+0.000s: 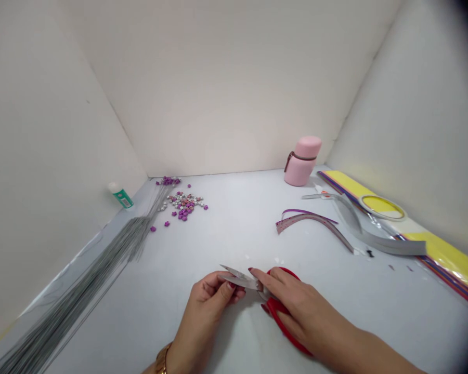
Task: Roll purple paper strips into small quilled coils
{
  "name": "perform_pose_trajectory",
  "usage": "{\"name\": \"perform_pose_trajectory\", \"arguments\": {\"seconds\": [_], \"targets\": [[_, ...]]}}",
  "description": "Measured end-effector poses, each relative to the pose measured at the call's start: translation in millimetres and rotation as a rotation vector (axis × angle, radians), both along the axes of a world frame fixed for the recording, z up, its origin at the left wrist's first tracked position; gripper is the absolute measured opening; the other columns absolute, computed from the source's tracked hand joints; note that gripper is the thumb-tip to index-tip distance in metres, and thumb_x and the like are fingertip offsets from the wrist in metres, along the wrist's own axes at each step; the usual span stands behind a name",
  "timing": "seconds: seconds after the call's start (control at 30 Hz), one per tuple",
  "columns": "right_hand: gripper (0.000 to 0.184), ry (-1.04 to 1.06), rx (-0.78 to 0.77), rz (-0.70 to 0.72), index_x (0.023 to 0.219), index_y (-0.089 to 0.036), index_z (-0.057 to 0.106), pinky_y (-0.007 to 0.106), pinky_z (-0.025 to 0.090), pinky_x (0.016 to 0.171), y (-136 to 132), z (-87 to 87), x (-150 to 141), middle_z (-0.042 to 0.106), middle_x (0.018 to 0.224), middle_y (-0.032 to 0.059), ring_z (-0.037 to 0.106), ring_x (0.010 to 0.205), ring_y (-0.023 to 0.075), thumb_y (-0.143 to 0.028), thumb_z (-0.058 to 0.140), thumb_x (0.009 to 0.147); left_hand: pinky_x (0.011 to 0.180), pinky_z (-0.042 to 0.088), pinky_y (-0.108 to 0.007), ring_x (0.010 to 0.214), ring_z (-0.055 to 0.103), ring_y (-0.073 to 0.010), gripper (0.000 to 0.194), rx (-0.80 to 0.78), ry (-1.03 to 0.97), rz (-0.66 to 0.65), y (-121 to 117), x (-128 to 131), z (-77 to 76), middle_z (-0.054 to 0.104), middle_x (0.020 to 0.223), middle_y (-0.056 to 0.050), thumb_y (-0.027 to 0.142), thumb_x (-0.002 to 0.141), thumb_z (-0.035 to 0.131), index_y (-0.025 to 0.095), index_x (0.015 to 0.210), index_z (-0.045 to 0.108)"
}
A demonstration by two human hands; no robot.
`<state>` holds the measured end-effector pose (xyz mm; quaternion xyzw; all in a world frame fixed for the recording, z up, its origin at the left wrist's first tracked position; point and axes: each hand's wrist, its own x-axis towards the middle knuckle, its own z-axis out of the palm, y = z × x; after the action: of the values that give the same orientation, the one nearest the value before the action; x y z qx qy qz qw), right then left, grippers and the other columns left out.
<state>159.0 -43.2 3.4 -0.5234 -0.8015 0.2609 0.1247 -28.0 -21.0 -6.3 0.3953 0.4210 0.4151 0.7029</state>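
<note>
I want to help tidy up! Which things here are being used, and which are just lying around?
Being used: left hand holding a silver strip; right hand on red scissors.

Lying around: pink bottle, small green bottle, purple beads, thin wires, paper strips, tape roll, yellow paper.

Bright, even light fills the scene; faint, soft shadows lie beneath the fingers (226, 292), while the picture darkens and bends toward the far right edge.

We're looking right into a snug booth of off-white board! The far wall (203, 88) meets the left wall (50, 119) and the right wall (409, 114) at crisp corner seams, and below us runs a pale grey surface (226, 234), all under soft, even light.
</note>
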Motion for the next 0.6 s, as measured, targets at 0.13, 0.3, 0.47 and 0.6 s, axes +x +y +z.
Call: {"name": "perform_pose_trajectory", "arguments": {"seconds": [0.13, 0.3, 0.47, 0.6], "targets": [[0.06, 0.015, -0.005, 0.004, 0.129, -0.024, 0.032, 0.034, 0.044, 0.076, -1, 0.5, -1, 0.052, 0.101, 0.0084, 0.051, 0.091, 0.0212, -0.003, 0.043, 0.074, 0.067, 0.041, -0.02, 0.066, 0.053, -0.0113, 0.013, -0.001, 0.007, 0.001, 1, 0, -0.3, 0.061, 0.067, -0.001, 0.022, 0.078, 0.057, 0.013, 0.072, 0.064], [0.052, 0.058, 0.047, -0.012, 0.128, -0.022, 0.034, 0.032, 0.044, 0.078, 4, 2.3, 3, 0.053, 0.102, 0.0088, 0.053, 0.091, 0.0199, -0.008, 0.043, 0.078, 0.069, 0.041, -0.021, 0.068, 0.054, -0.012, 0.014, -0.012, 0.016, -0.009, 1, 0, 2.2, 0.062, 0.068, -0.003, 0.024, 0.078, 0.057, 0.013, 0.073, 0.064], [0.044, -0.155, 0.156, -0.167, 0.123, -0.018, 0.042, 0.039, 0.044, 0.077, 19, -0.3, 42, 0.056, 0.099, 0.0116, 0.053, 0.091, 0.0249, -0.016, 0.044, 0.079, 0.069, 0.042, -0.023, 0.069, 0.055, -0.013, 0.017, -0.038, 0.039, 0.03, -1, 0, 3.8, 0.063, 0.071, -0.004, 0.029, 0.077, 0.058, 0.014, 0.077, 0.064], [0.052, -0.258, 0.156, -0.18, 0.128, -0.02, 0.036, 0.037, 0.044, 0.075, 24, -0.8, 82, 0.057, 0.098, 0.0113, 0.055, 0.089, 0.0248, -0.019, 0.047, 0.077, 0.067, 0.042, -0.023, 0.068, 0.055, -0.0128, 0.018, 0.011, 0.034, 0.03, -3, 0, 2.9, 0.063, 0.072, -0.005, 0.03, 0.078, 0.057, 0.014, 0.077, 0.063]]}}
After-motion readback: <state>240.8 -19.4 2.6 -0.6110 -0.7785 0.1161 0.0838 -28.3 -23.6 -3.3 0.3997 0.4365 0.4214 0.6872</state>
